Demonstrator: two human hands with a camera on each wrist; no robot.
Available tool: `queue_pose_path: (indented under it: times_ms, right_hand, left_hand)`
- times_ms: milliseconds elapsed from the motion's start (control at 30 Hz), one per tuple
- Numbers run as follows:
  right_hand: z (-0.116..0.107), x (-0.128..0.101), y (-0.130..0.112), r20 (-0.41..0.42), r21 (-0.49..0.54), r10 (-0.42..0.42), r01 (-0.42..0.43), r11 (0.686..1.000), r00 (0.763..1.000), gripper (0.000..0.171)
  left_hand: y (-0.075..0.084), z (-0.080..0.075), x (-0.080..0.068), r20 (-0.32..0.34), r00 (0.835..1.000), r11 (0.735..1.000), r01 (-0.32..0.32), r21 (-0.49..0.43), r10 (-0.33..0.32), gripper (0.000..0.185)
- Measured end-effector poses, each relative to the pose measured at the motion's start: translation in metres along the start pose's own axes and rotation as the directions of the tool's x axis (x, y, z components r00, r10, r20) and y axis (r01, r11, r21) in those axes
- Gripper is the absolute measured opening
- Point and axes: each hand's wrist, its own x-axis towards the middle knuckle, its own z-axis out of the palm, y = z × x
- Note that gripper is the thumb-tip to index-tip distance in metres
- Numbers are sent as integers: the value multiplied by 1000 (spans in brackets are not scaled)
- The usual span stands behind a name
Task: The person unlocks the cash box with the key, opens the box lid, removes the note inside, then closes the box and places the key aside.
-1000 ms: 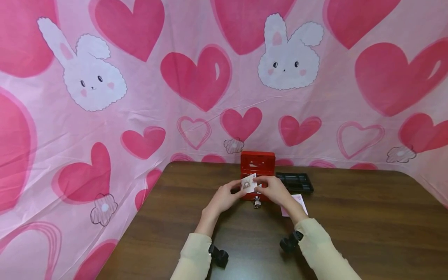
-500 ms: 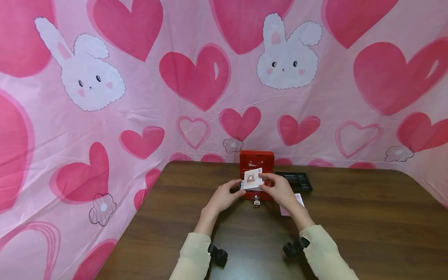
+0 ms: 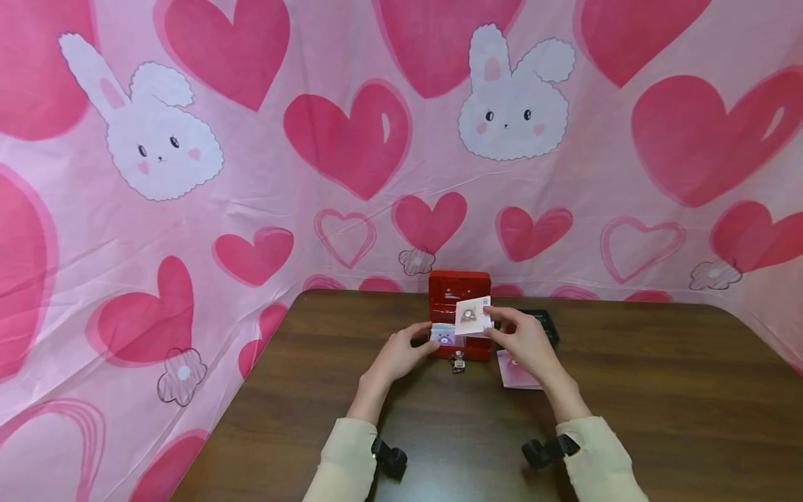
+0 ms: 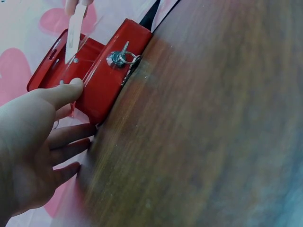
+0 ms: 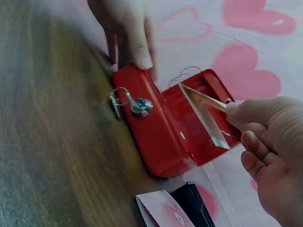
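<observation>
A red metal cash box [image 3: 472, 354] stands with its lid [image 3: 459, 286] raised; a key ring [image 4: 130, 57] hangs from its front lock. My left hand [image 3: 400, 354] holds the box's left end, its thumb on the rim. My right hand [image 3: 523, 345] pinches a white square card [image 3: 472, 317] with a small brown animal picture between thumb and fingers. That card is held tilted above the box's right part, and edge-on it seems to have more than one layer. Inside the box, at the left, a purple card [image 3: 445, 338] with a bear face shows; anything beneath it is hidden.
Right of the box lies a black compartment tray [image 3: 547, 324], partly behind my right hand. In front of it, a pink card [image 3: 517, 373] rests on the brown wooden table [image 3: 659, 390]. Behind the table hangs a pink cloth [image 3: 351, 42] with hearts and rabbits.
My right hand has moved the white card to the right, away from my left hand, uncovering the purple card in the box. My left hand has stayed at the box's left end.
</observation>
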Motion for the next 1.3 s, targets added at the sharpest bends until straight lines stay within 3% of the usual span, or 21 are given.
queue_pose_path:
  times_ms: [267, 833, 1300]
  right_hand:
    - [-8, -2, 5, 2, -56, -22, 22, 998, 1000, 39]
    - [-48, -4, 17, 8, -5, 2, -2, 1000, 1000, 32]
    - [-74, -5, 36, 133, 17, -7, 5, 1000, 991, 34]
  left_hand:
    - [-1, 0, 0, 0, 1000, 1000, 2, -3, -2, 56]
    - [0, 2, 1, 2, 1000, 1000, 10, -28, -10, 57]
    - [0, 2, 4, 7, 1000, 999, 6, -31, -6, 60]
